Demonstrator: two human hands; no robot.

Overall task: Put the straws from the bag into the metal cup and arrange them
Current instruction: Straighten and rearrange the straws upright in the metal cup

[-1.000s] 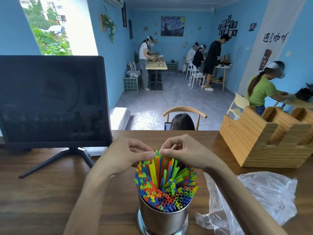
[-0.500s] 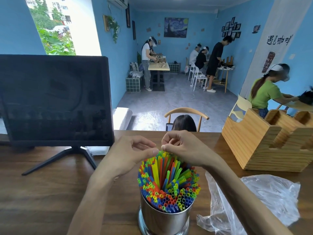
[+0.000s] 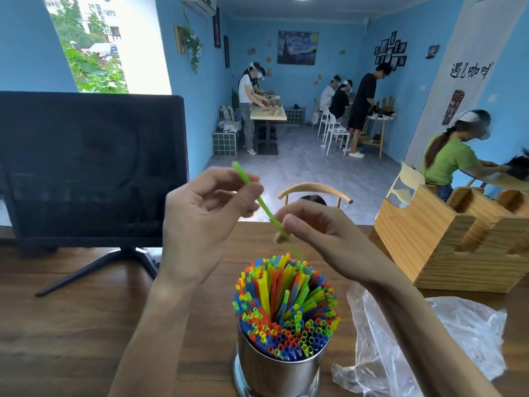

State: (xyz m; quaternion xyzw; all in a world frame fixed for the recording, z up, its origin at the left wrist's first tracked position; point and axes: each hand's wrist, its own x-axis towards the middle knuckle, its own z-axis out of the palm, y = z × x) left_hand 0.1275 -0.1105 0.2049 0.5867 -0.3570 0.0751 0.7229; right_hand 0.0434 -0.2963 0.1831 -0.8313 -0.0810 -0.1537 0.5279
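Both hands' grip pinches green straw [image 3: 262, 202] above wooden table [image 3: 71, 325] (blue-walled room, dark monitor [image 3: 88, 167]).

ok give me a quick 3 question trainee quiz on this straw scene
1. True or false: both hands, left hand and right hand, pinch the green straw.
2. The plastic bag lies on which side of the metal cup? A left B right C behind
3. Fill in: the green straw is held ____ the bundled straws in the cup.

Key: 1 true; 2 B; 3 above
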